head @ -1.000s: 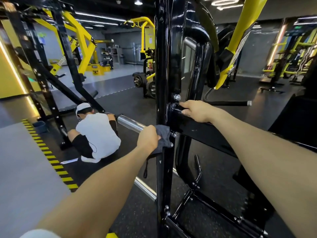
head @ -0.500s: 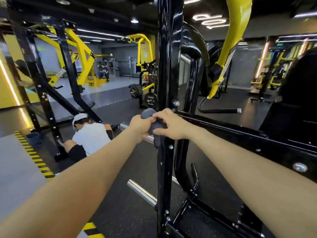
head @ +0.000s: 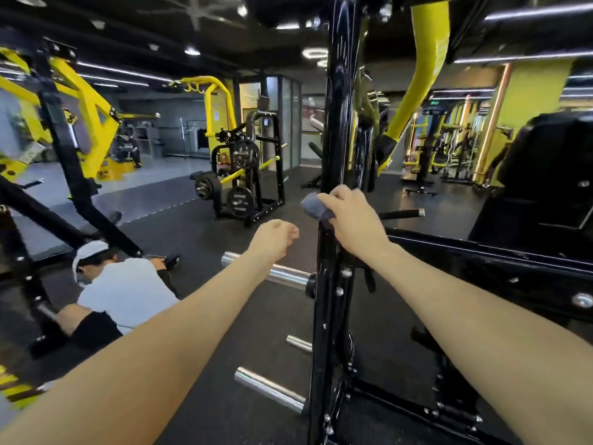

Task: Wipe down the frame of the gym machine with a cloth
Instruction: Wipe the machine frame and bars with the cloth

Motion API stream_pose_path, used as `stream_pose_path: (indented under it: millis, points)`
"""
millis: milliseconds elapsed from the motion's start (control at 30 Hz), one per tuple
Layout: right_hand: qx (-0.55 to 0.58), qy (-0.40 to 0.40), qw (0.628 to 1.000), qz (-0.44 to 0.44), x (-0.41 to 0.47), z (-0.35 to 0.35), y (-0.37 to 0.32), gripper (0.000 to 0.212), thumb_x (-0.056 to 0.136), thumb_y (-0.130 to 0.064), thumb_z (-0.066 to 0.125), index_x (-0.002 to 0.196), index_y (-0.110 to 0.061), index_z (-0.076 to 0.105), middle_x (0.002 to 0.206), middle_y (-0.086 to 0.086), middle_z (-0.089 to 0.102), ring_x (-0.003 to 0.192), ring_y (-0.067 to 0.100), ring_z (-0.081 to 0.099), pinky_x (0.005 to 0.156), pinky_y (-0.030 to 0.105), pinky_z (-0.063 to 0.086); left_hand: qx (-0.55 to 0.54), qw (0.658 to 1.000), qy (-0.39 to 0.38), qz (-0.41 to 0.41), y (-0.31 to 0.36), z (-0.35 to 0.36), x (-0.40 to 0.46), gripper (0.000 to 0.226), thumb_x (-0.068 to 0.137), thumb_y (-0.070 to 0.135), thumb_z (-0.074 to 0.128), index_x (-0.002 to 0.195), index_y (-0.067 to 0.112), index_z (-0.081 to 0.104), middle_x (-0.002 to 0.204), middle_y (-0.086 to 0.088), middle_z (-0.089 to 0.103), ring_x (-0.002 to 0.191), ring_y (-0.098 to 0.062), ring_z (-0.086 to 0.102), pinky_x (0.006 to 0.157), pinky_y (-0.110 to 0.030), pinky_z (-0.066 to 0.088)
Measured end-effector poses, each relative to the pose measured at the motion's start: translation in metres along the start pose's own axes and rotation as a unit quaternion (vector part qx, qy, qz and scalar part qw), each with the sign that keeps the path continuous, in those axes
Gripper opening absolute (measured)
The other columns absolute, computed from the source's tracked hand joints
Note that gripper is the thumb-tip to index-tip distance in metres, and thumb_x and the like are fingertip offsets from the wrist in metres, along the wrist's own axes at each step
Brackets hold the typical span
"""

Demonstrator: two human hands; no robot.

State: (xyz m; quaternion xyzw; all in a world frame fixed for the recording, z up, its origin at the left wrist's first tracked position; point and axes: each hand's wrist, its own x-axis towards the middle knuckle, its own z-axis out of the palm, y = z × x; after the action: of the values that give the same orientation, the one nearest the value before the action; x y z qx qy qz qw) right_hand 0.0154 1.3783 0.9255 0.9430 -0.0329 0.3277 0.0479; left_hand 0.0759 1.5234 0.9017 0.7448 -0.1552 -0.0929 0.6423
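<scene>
Grey cloth (head: 313, 205) is being gripped by the right hand (head: 351, 220), fingers (head: 333, 198) curled round it, and is being pressed against the black upright post (head: 337, 123) of the machine frame, at the joint with the horizontal black beam (head: 481, 252). Left hand (head: 276, 237) is being held just left of the post, fingers curled into a loose fist, nothing held, not touching the cloth. Chrome pegs (head: 282, 273) are sticking out left of the post. A person in a white cap (head: 88, 252) is crouching on the floor (head: 205, 316) at left. No containers are being seen clearly.
</scene>
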Motion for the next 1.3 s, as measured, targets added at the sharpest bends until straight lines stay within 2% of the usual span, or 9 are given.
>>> stream_pose_path:
  millis: [200,300,400,667,767,867,1100,1200,1300]
  points:
    - [-0.09,0.099,0.988,-0.071,0.022,0.009,0.016,0.06,0.061,0.013,0.069,0.118,0.0,0.059,0.119,0.016,0.055,0.097,0.032,0.037,0.064,0.038,0.052,0.236,0.968,0.011,0.078,-0.061,-0.004,0.042,0.029,0.09,0.007,0.051,0.117,0.012,0.059,0.12,-0.005,0.06,0.112,-0.023,0.056,0.094,-0.029,0.043]
    - [-0.095,0.143,0.974,-0.15,0.011,0.036,0.035,0.051,0.061,0.012,0.053,0.11,0.002,0.064,0.111,0.012,0.047,0.088,0.029,0.036,0.068,0.037,0.052,0.31,0.944,-0.007,0.108,-0.085,0.003,0.055,0.038,0.091,0.009,0.052,0.128,0.013,0.054,0.131,-0.008,0.051,0.12,-0.024,0.05,0.099,-0.033,0.039]
    - [-0.098,0.112,0.974,-0.172,-0.008,0.061,0.041,0.056,0.062,0.006,0.044,0.114,0.0,0.064,0.112,0.01,0.043,0.087,0.035,0.05,0.068,0.038,0.053,0.372,0.915,-0.02,0.154,-0.1,0.011,0.069,0.043,0.091,0.008,0.051,0.133,0.011,0.049,0.134,-0.009,0.045,0.124,-0.027,0.044,0.101,-0.038,0.038]
    - [-0.107,-0.082,0.976,-0.172,-0.066,0.118,0.019,0.057,0.046,-0.008,0.086,0.101,-0.009,0.071,0.102,0.006,0.062,0.081,0.027,0.058,0.056,0.03,0.052,0.466,0.863,-0.055,0.187,-0.133,0.018,0.072,0.048,0.09,0.009,0.052,0.137,0.014,0.046,0.137,-0.004,0.043,0.122,-0.025,0.046,0.094,-0.037,0.043]
    - [-0.132,-0.018,0.977,-0.164,-0.048,0.1,0.017,0.035,0.065,-0.008,0.067,0.1,-0.007,0.07,0.1,0.008,0.063,0.083,0.029,0.051,0.062,0.032,0.051,0.466,0.861,-0.073,0.192,-0.132,0.015,0.072,0.051,0.089,0.009,0.052,0.139,0.014,0.043,0.139,-0.004,0.041,0.123,-0.025,0.046,0.097,-0.037,0.043]
    - [-0.145,0.08,0.976,-0.14,-0.016,0.067,0.025,0.049,0.073,-0.007,0.032,0.111,-0.001,0.064,0.106,0.014,0.06,0.084,0.03,0.037,0.076,0.036,0.045,0.476,0.854,-0.084,0.192,-0.135,0.015,0.072,0.053,0.089,0.01,0.052,0.141,0.014,0.042,0.14,-0.005,0.04,0.123,-0.027,0.047,0.1,-0.036,0.041]
    - [-0.155,0.042,0.974,-0.158,-0.041,0.114,0.028,0.055,0.077,-0.007,0.028,0.123,-0.002,0.059,0.12,0.011,0.039,0.098,0.033,0.038,0.076,0.039,0.053,0.516,0.829,-0.076,0.203,-0.152,0.014,0.083,0.052,0.089,0.014,0.052,0.139,0.019,0.042,0.138,-0.001,0.041,0.121,-0.024,0.047,0.102,-0.032,0.034]
    - [-0.127,0.03,0.976,-0.174,-0.064,0.138,0.024,0.047,0.075,-0.006,0.039,0.116,-0.003,0.064,0.116,0.01,0.053,0.097,0.03,0.04,0.07,0.036,0.054,0.52,0.828,-0.08,0.195,-0.16,0.017,0.081,0.061,0.089,0.015,0.055,0.145,0.022,0.033,0.142,0.003,0.037,0.123,-0.023,0.046,0.104,-0.031,0.032]
    - [-0.099,-0.004,0.978,-0.182,-0.082,0.154,0.016,0.041,0.064,-0.007,0.072,0.106,-0.006,0.069,0.111,0.006,0.057,0.094,0.026,0.041,0.064,0.034,0.054,0.532,0.82,-0.079,0.194,-0.162,0.019,0.076,0.063,0.09,0.017,0.054,0.147,0.023,0.028,0.145,0.003,0.034,0.128,-0.021,0.042,0.108,-0.031,0.026]
